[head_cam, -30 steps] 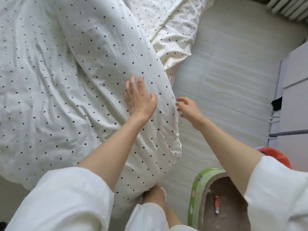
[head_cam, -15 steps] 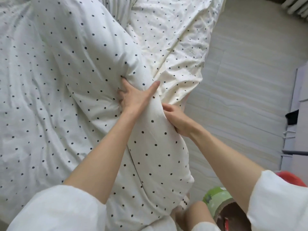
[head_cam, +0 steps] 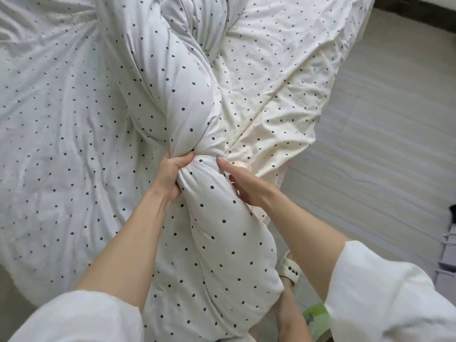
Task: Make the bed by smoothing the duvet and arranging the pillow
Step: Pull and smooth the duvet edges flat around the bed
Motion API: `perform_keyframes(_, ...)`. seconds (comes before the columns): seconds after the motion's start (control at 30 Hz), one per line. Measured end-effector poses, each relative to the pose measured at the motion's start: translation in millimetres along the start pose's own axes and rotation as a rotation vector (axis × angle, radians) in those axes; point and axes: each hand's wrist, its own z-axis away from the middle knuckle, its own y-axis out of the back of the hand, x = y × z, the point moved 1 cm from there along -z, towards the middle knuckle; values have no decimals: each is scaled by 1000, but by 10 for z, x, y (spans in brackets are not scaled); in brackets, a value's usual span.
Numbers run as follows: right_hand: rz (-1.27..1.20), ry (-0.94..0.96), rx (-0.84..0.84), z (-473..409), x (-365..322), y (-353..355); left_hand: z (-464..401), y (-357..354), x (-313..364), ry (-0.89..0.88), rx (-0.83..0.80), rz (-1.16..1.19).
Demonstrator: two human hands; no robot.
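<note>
Gripping puffy dotted duvet (head_cam: 192, 99) | left hand (head_cam: 170, 174) | right hand (head_cam: 243, 185) alongside

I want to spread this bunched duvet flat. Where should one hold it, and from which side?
Grip the duvet at its narrow twisted waist, where the left hand already holds it. Come from both sides, near end: the roll there is thin enough for fingers to close around.

pale plank floor (head_cam: 385, 134), green tape roll (head_cam: 318, 319)
</note>
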Motion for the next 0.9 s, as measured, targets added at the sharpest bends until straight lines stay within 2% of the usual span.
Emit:
perform_keyframes(0.13,-58,237,140,135,-91,50,88,-167,51,-25,-54,48)
perform_keyframes(0.23,-117,425,316,394,-223,282,178,-466,64,-52,-70,61)
perform_keyframes(0.33,-20,635,508,735,-386,584,209,-708,5,-104,-91,12)
perform_keyframes(0.43,177,795,717,1175,-420,998,305,-1124,-102,-183,-140,-217)
perform_keyframes(0.53,333,701,908,1339,-79,1406,319,-1505,-352,-162,-211,-716)
perform_keyframes(0.63,532,314,1037,1194,459,1686,260,-1673,-696,-41,-219,-1218)
perform_keyframes(0.7,554,190,992,1014,661,1689,268,-1686,-866,-131,-165,-1252)
perform_keyframes(0.8,380,364,817,901,643,1566,354,-1741,-908,-370,40,-880)
perform_keyframes(0.9,145,437,467,940,643,1437,438,-2003,-729,-321,115,-602)
